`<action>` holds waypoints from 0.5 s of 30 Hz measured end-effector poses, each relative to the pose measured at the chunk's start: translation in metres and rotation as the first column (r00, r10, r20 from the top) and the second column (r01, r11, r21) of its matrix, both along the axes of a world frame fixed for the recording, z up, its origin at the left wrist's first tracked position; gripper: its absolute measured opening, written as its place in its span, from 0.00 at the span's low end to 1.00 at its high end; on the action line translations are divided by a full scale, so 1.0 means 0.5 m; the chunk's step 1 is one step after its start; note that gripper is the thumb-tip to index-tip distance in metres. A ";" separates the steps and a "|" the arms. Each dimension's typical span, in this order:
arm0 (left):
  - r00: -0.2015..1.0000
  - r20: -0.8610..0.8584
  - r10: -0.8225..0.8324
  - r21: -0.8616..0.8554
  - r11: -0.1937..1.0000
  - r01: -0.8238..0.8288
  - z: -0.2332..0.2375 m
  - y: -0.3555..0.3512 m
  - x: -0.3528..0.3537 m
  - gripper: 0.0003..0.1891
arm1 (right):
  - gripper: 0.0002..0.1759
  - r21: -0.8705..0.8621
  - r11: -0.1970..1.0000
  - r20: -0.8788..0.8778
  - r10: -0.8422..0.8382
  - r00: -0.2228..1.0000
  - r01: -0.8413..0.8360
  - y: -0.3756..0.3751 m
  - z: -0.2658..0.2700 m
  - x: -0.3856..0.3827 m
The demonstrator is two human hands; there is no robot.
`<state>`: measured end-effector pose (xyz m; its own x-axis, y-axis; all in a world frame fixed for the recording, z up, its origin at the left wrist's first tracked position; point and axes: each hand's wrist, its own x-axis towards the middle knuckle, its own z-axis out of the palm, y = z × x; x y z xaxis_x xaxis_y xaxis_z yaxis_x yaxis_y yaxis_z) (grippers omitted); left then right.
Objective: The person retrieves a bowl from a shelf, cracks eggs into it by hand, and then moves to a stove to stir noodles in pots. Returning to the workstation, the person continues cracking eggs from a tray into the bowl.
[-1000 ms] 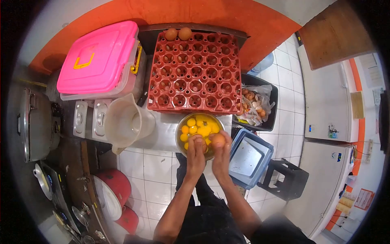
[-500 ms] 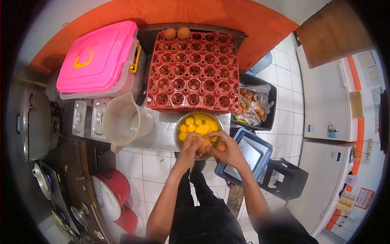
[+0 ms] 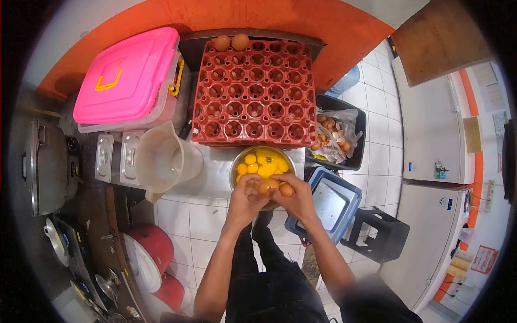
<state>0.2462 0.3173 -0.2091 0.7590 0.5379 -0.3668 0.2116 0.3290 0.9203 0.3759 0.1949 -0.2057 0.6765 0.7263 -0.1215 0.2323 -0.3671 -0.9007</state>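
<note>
Close over the near side of a metal bowl (image 3: pixel 291 161), both my hands are closed around brown eggs. My left hand (image 3: pixel 243 203) and the fingers of my right hand (image 3: pixel 299 202) meet on one egg (image 3: pixel 267 187). A second egg (image 3: pixel 286 189) sits against the right fingers. Whether the first shell is cracked, I cannot tell. Several yellow yolks (image 3: pixel 265 169) lie in the bowl, and my hands hide its near part. Beyond it stands a stack of red egg trays (image 3: pixel 254 110), with two whole eggs (image 3: pixel 231 42) at its far left corner.
A translucent jug (image 3: pixel 161 161) stands left of the bowl, with a pink-lidded box (image 3: pixel 129 78) behind it. On the right, a black bin (image 3: pixel 357 156) holds eggshells (image 3: pixel 336 134) and plastic. Nearer are a blue-grey tub (image 3: pixel 353 199) and a black stool (image 3: pixel 385 234).
Both hands have shifted slightly, and the egg between them has moved a little up and left. The view has shifted slightly too.
</note>
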 end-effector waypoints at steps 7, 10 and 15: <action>0.997 0.066 -0.030 0.310 0.951 0.008 0.033 0.023 -0.006 0.23 | 0.24 0.169 0.979 0.264 0.068 0.962 -0.116 0.019 0.032 0.001; 0.994 0.100 -0.050 0.488 0.873 -0.005 0.058 0.037 0.006 0.22 | 0.24 0.187 0.975 0.321 0.055 0.945 -0.120 0.025 0.041 0.005; 0.985 0.174 -0.010 0.348 0.936 -0.052 0.023 0.046 0.016 0.21 | 0.24 0.197 0.976 0.281 0.030 0.959 -0.088 0.036 0.031 0.015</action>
